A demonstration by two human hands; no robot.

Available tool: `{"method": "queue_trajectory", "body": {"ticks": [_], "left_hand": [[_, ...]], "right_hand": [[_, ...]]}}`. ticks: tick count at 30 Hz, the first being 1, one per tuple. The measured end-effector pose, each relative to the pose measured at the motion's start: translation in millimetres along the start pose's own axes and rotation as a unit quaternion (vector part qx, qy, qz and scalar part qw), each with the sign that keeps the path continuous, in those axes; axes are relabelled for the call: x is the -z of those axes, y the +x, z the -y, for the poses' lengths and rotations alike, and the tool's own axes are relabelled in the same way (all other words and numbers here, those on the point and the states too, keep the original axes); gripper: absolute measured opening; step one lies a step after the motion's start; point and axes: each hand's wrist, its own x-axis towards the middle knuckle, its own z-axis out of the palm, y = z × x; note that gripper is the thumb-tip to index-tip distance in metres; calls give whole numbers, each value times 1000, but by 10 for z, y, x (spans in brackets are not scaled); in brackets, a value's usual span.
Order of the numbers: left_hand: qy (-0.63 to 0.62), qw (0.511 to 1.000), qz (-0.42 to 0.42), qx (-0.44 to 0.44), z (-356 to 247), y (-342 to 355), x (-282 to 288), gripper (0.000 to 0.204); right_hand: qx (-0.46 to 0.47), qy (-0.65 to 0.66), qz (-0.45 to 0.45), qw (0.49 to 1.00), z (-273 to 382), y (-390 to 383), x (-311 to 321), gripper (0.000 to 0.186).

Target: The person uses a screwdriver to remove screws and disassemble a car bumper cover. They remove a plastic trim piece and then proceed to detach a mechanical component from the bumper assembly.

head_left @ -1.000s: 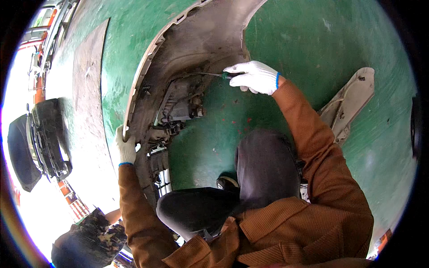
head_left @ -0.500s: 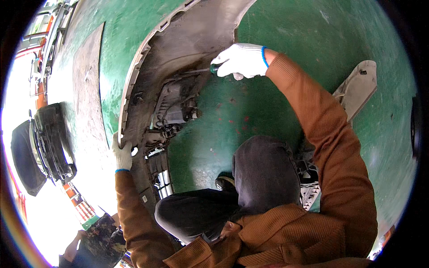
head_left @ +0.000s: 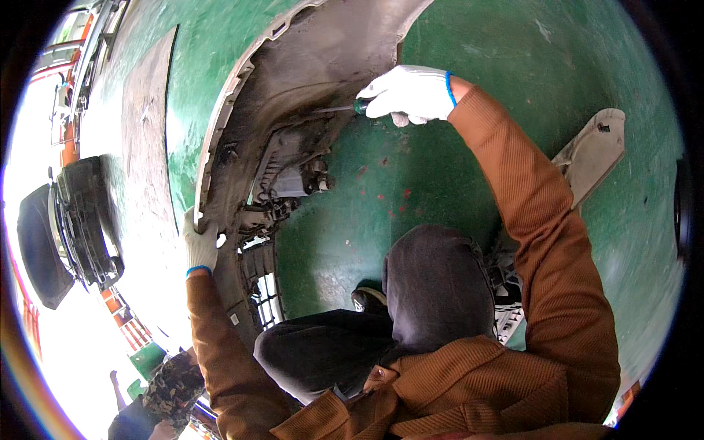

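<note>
A large curved car bumper [head_left: 323, 51] stands in front of me, its dirty inner side toward me. At its left edge, my left hand [head_left: 199, 246], in a white knit glove, is closed round the rim. My right hand [head_left: 411, 94], gloved too, grips the dark green handle of a screwdriver [head_left: 361, 107]. The thin shaft points left to the bumper's inner face; I cannot tell whether its tip touches. Below the shaft, a grey lamp-like unit [head_left: 287, 182] with brackets and wiring is attached inside the bumper. A dark grille [head_left: 260, 282] lies lower down, beside my knee.
Green floor [head_left: 352, 220] spreads between my legs and the bumper. A pale elongated panel [head_left: 595, 150] lies at right, past my forearm. On the left are a flat worn board [head_left: 147, 117] and black car parts [head_left: 84, 224]. Another person in camouflage [head_left: 174, 392] is at lower left.
My right hand has shifted slightly right and up with the screwdriver, baring more of its shaft. The bumper has tilted slightly; my left hand keeps its grip. The other person has shifted.
</note>
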Motion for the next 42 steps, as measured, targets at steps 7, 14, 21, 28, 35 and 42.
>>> {"method": "queue_trajectory", "body": {"ticks": [7,14,21,28,35,42], "left_hand": [[-9,995,-32,-96,-259,-19,-35,53],[-32,981,-25,-190,-1158,87,56,43],[-10,978,-55,-200,-1194,141,9,38],[-7,978,-56,-200,-1213,124,44,39],[-67,968,-63,-235,-1049,226,-47,38],[-43,971,-79,-221,-1055,199,-44,37]], "right_hand": [[5,-41,29,999,117,67,83,51],[-3,-71,57,996,281,16,113,62],[-7,-149,69,986,453,38,154,60],[28,-313,85,946,758,163,67,60],[-41,-35,123,991,502,167,174,58],[-10,68,36,997,-188,-49,-213,62]]}}
